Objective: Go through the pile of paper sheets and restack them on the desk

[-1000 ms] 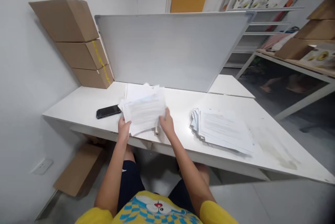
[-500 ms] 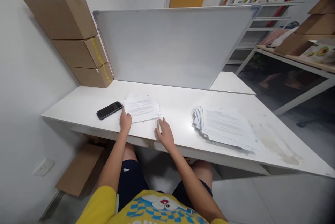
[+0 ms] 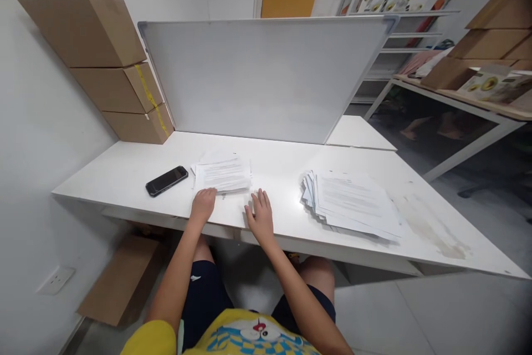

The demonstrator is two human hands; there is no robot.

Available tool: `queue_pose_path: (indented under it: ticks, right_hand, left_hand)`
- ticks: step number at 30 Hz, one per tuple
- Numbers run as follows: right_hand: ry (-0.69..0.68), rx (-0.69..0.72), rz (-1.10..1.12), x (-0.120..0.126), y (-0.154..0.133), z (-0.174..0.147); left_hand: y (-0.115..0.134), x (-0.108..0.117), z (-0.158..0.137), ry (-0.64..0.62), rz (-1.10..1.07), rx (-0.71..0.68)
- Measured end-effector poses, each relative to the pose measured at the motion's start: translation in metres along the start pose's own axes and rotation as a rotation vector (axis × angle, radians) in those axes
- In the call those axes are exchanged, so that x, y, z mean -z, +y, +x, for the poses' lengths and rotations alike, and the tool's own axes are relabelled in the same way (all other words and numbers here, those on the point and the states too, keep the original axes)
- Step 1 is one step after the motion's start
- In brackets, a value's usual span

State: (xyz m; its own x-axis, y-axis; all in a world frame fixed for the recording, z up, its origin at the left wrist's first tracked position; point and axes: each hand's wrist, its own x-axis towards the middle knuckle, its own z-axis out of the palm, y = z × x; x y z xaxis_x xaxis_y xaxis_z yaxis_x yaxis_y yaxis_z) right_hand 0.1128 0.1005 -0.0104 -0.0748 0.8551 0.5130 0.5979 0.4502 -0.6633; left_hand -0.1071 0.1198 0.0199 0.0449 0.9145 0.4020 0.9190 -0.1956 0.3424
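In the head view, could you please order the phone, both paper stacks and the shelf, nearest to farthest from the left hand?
1. Left paper stack, right at the left hand.
2. Phone, to its left.
3. Right paper stack, to the right.
4. Shelf, background right.

left hand [image 3: 203, 205]: at left paper stack [image 3: 224, 175] | right hand [image 3: 261, 215]: near it | phone [image 3: 167, 181]: alongside

Both bare forearms reach forward from the torso, the left forearm [image 3: 177, 272] and the right forearm [image 3: 293, 283] converging slightly toward the hands, which are set apart. The left hand [image 3: 203, 205] is back-up, its fingers bent and held close together; whether they grip cannot be determined. The right hand [image 3: 260, 216] is also back-up, unclenched, fingers extended forward and slightly spread, thumb [image 3: 249, 215] standing away on the inner side.
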Motion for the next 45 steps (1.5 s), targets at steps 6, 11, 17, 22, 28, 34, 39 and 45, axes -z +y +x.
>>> queue_pose_path:
  ticks: [6,11,17,22,28,34,39,45]
  right_hand:
    - [0.098,-0.048,0.270,0.021,-0.010,-0.030]
    - [-0.038,-0.455,0.681,0.017,-0.026,-0.083]
    - [-0.332,-0.761,1.067,0.022,-0.006,-0.085]
    - [-0.327,-0.724,0.958,0.065,0.007,-0.067]
    - [-0.208,-0.749,0.945,0.093,0.022,-0.075]
    - [0.099,-0.636,0.645,0.129,0.048,-0.075]
    - [0.397,-0.496,0.442,0.157,0.048,-0.048]
    - [0.481,-0.446,0.613,0.145,0.051,-0.041]
  left_hand:
    - [0.016,0.012,-0.042,0.244,0.037,-0.053]
    - [0.012,0.005,-0.106,0.451,0.033,-0.233]
    - [0.020,-0.008,-0.186,0.350,0.106,-0.414]
    - [0.032,-0.006,-0.201,0.285,0.113,-0.477]
    - [0.041,-0.015,-0.174,0.174,0.101,-0.585]
    - [0.068,-0.043,-0.142,0.094,-0.141,-0.562]
    - [0.122,-0.056,-0.094,0.150,-0.483,-0.207]
    - [0.163,-0.038,-0.051,0.125,-0.801,0.032]
